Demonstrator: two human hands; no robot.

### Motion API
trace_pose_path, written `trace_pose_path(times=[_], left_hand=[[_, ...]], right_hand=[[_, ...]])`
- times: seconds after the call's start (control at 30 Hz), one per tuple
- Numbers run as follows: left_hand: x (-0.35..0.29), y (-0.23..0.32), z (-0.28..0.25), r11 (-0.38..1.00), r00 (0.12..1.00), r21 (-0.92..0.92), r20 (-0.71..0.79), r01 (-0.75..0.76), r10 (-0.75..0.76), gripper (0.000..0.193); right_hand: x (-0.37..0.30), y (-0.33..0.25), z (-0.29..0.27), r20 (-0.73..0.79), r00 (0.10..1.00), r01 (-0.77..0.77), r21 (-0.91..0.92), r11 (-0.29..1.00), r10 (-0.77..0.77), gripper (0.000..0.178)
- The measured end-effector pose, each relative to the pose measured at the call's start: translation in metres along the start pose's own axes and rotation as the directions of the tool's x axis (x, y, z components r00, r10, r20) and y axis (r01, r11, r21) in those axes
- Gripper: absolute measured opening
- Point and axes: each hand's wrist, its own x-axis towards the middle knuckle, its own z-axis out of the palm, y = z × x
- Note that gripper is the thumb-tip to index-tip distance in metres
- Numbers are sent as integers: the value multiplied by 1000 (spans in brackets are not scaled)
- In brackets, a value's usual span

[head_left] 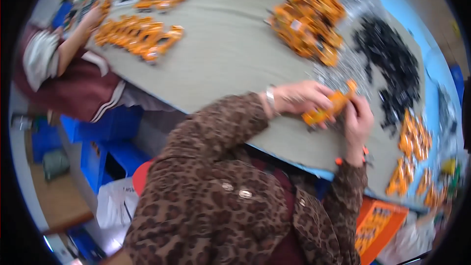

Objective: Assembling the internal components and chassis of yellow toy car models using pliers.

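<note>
Over the near right part of the table I hold an orange plastic part [321, 113], long and narrow with a raised end. My left hand [305, 97] is closed round its left half, fingers over the top. At its right end, my right hand [358, 118] has thumb and fingers pinched against the part. Any small piece between those fingertips is hidden by blur. Just beyond my hands lies a heap of thin silvery pieces [338, 71]. Behind it is a big pile of similar orange parts [306, 19]. Many small black pieces [392, 64] are spread to the right.
More orange parts [414, 137] lie at the right edge, others in a row [137, 37] at the far left. A co-worker's hand [91, 18] is at the left end of the table [216, 39]. Below stand blue bins [105, 157] and an orange box [375, 225].
</note>
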Motion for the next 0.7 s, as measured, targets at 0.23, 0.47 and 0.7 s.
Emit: trace_pose_path(times=[0.23, 0.47, 0.7], left_hand=[[16, -23, 5, 992, 997, 101, 49, -69, 65, 45], [2, -8, 33, 996, 978, 50, -196, -69, 77, 30], [-29, 2, 25, 990, 937, -105, -347, -89, 48, 40]], right_hand=[[-12, -6, -10, -3, 995, 100, -144, 985, -101, 13], [-9, 21, -27, -146, 989, 9, -169, 986, -34, 15], [-4, -54, -17, -241, 970, -16, 59, 998, 29, 14]])
